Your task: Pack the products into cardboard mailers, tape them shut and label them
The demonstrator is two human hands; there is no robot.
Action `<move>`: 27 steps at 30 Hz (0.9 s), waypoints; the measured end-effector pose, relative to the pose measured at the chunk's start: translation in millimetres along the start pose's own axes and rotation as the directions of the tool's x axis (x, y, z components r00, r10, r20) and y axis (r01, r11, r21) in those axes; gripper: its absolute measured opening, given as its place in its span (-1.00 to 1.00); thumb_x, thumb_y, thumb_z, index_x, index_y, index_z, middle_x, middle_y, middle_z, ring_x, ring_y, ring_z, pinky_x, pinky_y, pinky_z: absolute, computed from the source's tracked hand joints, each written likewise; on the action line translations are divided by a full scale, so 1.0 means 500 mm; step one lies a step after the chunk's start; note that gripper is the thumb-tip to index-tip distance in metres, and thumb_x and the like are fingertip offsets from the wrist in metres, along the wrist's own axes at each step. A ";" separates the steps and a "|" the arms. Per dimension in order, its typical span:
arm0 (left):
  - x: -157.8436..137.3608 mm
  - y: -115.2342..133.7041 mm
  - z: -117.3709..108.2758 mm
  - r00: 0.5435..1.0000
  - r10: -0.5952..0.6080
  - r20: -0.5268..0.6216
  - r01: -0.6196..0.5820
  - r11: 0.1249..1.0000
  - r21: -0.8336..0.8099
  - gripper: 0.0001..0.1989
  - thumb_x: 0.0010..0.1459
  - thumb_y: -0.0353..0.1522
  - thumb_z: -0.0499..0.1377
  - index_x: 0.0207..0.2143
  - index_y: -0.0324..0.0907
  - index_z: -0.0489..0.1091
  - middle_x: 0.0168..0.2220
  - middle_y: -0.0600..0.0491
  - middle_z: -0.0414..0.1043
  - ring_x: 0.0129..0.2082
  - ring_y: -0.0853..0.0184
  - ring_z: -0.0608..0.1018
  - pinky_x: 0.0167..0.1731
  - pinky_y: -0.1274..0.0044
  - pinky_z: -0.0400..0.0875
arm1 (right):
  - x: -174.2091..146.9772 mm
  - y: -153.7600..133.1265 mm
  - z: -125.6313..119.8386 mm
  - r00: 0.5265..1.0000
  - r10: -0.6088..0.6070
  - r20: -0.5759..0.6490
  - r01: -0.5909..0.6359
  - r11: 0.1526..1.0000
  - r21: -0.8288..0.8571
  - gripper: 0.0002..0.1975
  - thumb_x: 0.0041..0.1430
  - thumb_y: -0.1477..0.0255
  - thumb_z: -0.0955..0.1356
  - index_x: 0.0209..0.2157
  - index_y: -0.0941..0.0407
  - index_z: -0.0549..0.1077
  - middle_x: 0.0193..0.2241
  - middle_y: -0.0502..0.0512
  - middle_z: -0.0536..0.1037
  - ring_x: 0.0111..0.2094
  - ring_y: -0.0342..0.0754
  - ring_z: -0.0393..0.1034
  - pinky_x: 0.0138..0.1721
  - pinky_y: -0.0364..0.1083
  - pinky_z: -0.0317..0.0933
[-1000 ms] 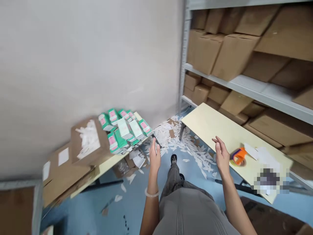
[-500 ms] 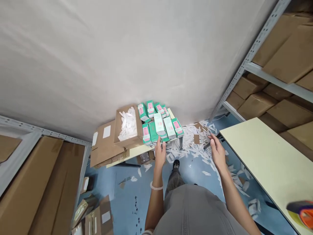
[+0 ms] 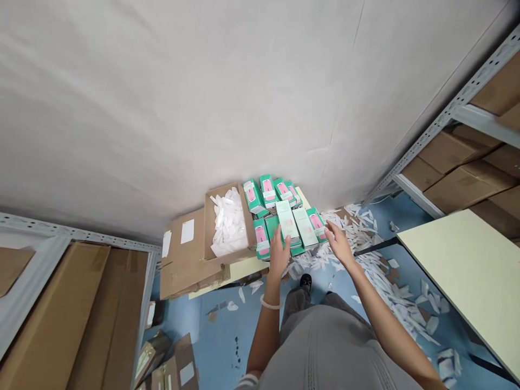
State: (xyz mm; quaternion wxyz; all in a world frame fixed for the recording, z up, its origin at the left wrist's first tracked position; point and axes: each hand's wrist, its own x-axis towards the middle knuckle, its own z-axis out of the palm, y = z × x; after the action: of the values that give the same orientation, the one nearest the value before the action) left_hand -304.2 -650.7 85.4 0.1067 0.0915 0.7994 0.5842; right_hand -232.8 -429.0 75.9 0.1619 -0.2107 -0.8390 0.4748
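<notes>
Several green boxes with pink panels (image 3: 254,196) stand grouped on a small table against the wall. Two paler boxes are at the front of the group: a raised white-green one (image 3: 287,221) and another beside it (image 3: 305,226). My left hand (image 3: 279,253) is at the near end of the raised pale box, fingers extended; whether it touches the box I cannot tell. My right hand (image 3: 339,244) is just right of the rightmost green box (image 3: 317,223), fingers apart, holding nothing. A cardboard carton (image 3: 211,233) full of white paper strips (image 3: 229,219) stands left of the boxes.
Flattened cardboard (image 3: 182,260) lies on the table's left side. White strips (image 3: 377,281) litter the blue floor (image 3: 219,330). A pale yellow table (image 3: 459,271) stands at right. Shelves with cartons (image 3: 467,173) flank both sides; more cartons lie on the floor at lower left.
My right hand has moved left and forward to the green boxes. My left hand has advanced to the front of the pale box. The view has shifted, so the scene sits differently.
</notes>
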 end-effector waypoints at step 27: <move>0.050 -0.019 0.107 0.972 -0.188 -0.144 0.127 0.927 -0.353 -0.48 0.20 -0.10 0.20 0.13 -0.13 0.26 0.19 -0.19 0.30 0.20 0.10 0.39 0.12 0.31 0.37 | 0.092 -0.052 0.176 0.973 -0.009 0.231 -0.073 0.937 0.342 -0.32 0.16 0.00 0.27 0.23 0.05 0.35 0.17 0.15 0.44 0.25 0.16 0.22 0.26 0.16 0.06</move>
State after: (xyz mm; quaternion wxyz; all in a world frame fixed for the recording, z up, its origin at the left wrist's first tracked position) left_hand -313.4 -598.1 58.9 0.0972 -0.0447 0.6972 0.7089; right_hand -319.1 -482.0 58.0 0.0912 -0.1365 -0.7510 0.6395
